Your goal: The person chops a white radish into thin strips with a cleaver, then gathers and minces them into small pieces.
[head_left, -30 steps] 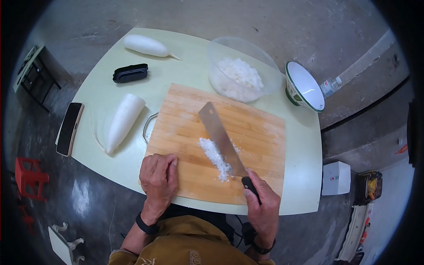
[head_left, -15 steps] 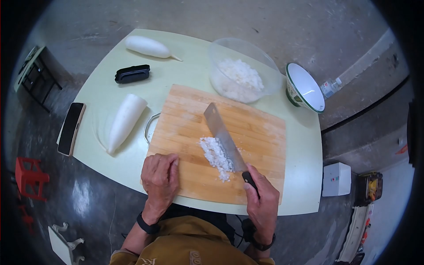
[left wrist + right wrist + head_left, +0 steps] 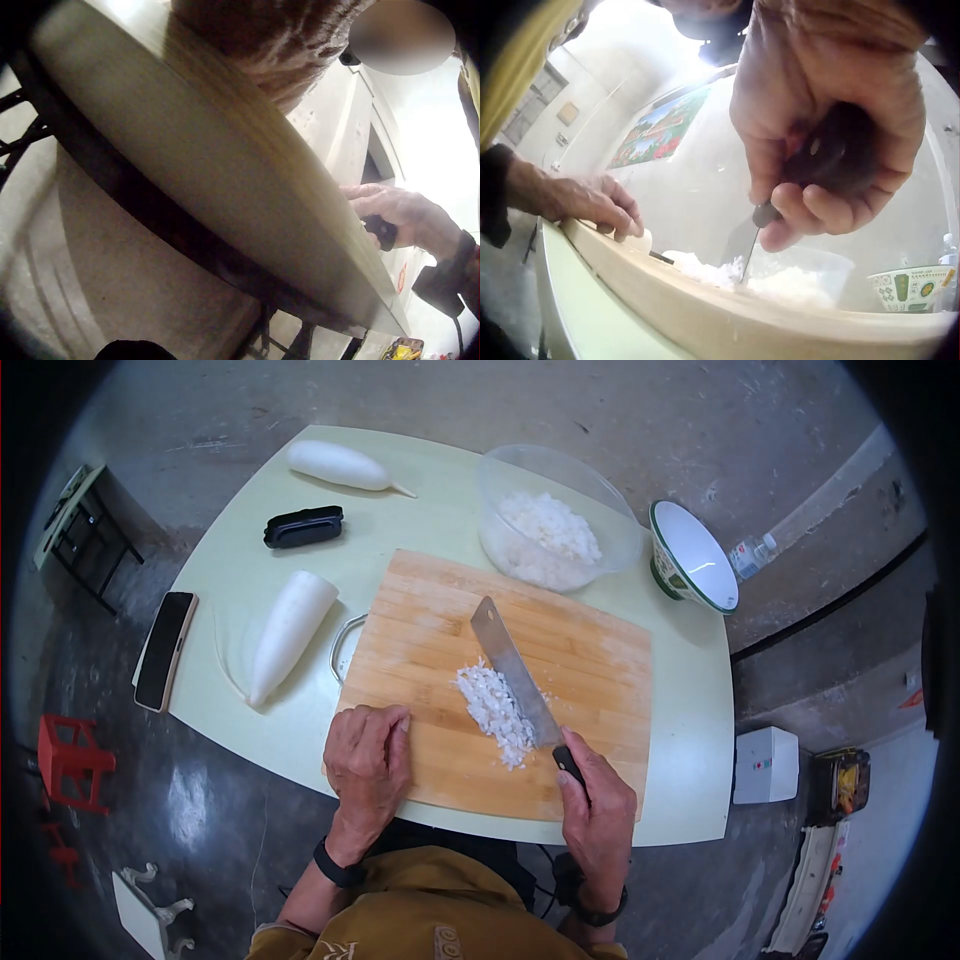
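Observation:
My right hand (image 3: pixel 600 800) grips the black handle (image 3: pixel 568 763) of a cleaver. Its broad blade (image 3: pixel 512 670) slants across the wooden cutting board (image 3: pixel 590 660), along the right side of a heap of finely chopped white radish (image 3: pixel 490 705). In the right wrist view, fingers wrap the dark handle (image 3: pixel 832 161) and the blade reaches down to the white bits. My left hand (image 3: pixel 368 755) rests on the board's near left corner, fingers loosely bent and holding nothing. To the left lies a cut white radish (image 3: pixel 290 635); a whole radish (image 3: pixel 340 465) lies at the back.
Behind the board stands a clear plastic bowl (image 3: pixel 490 500) of chopped white pieces. A green-rimmed bowl (image 3: pixel 695 555) sits tilted at the right edge, near a plastic bottle (image 3: pixel 750 555). On the left are a black case (image 3: pixel 304 527) and a phone (image 3: pixel 165 650). A metal handle (image 3: pixel 340 650) shows beside the board.
The cleaver has shifted right and its blade stands off the heap more, showing more of the chopped radish, which is spread wider. My left hand stays on the board's corner.

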Tool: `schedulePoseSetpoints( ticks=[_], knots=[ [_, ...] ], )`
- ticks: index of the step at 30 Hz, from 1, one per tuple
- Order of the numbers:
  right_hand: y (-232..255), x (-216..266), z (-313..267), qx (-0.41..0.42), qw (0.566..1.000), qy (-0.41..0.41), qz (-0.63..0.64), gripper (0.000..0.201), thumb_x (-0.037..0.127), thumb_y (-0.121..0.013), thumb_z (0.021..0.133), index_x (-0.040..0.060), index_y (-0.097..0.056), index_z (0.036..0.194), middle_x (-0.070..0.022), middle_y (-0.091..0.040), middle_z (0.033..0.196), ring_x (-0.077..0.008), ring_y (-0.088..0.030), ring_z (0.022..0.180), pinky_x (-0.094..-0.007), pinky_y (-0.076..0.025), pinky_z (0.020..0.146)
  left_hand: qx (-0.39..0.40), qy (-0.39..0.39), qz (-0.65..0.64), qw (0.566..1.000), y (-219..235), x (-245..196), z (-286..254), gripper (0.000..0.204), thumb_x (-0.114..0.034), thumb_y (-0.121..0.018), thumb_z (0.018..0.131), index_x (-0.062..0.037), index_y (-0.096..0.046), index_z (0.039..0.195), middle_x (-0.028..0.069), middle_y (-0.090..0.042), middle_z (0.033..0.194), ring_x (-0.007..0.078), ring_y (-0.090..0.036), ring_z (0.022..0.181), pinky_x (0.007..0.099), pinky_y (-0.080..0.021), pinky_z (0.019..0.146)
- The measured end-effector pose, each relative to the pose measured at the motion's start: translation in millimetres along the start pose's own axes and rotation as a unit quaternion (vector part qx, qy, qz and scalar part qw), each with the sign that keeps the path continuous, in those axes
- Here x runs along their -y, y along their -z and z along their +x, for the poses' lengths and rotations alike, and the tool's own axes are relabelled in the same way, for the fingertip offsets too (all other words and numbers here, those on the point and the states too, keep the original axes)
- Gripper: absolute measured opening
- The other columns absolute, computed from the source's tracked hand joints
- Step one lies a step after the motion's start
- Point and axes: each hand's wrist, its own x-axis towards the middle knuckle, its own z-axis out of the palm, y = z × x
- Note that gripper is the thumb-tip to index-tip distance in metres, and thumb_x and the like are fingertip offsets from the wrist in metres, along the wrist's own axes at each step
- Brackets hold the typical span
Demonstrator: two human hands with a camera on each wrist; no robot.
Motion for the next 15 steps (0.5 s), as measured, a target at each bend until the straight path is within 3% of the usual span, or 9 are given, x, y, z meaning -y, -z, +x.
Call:
schedulePoseSetpoints(
  ticks=[5, 7, 10, 15],
  knots=[
    [-2.7, 0.2, -0.1, -0.026, 0.999, 0.032, 0.018, 0.049, -0.006, -0.064, 0.084, 0.0060, -0.061, 0.131, -0.0197, -0.067, 0.094, -0.0335, -0.067, 0.079, -0.0378, -0.053, 0.071, -0.002, -0.002, 0.001, 1.000, -0.3, 0.2, -0.3, 0.016, 0.003, -0.072, 0.075, -0.0042, -0.066, 0.089, 0.0087, -0.059, 0.076, 0.0281, -0.055, 0.072, 0.0377, -0.045, 0.064],
    [-4.1, -0.9, -0.1, 0.026, 1.000, 0.012, -0.003, 0.048, -0.005, -0.064, 0.084, 0.0059, -0.062, 0.131, -0.0194, -0.067, 0.094, -0.0332, -0.067, 0.079, -0.0377, -0.053, 0.070, 0.001, 0.000, 0.007, 1.000, 0.4, -0.1, -0.3, 0.016, 0.002, -0.072, 0.076, -0.0043, -0.067, 0.089, 0.0086, -0.059, 0.076, 0.0280, -0.056, 0.072, 0.0375, -0.045, 0.064],
    [1.2, 7.6, -0.1, 0.024, 1.000, -0.010, 0.005, 0.048, -0.004, -0.065, 0.084, 0.0059, -0.062, 0.131, -0.0192, -0.067, 0.094, -0.0330, -0.067, 0.079, -0.0374, -0.053, 0.068, -0.004, -0.005, -0.004, 1.000, -0.7, 2.5, -1.7, 0.016, 0.002, -0.072, 0.076, -0.0045, -0.067, 0.089, 0.0086, -0.059, 0.076, 0.0280, -0.056, 0.072, 0.0375, -0.045, 0.064],
    [-4.3, 3.5, 0.3, 0.022, 0.999, 0.031, 0.013, 0.048, -0.003, -0.066, 0.083, 0.0061, -0.062, 0.130, -0.0189, -0.067, 0.092, -0.0325, -0.066, 0.076, -0.0373, -0.052, 0.067, 0.001, -0.002, 0.006, 1.000, 0.4, 0.3, -0.4, 0.016, 0.002, -0.072, 0.076, -0.0048, -0.067, 0.089, 0.0084, -0.058, 0.076, 0.0280, -0.055, 0.071, 0.0377, -0.044, 0.064]
  ],
)
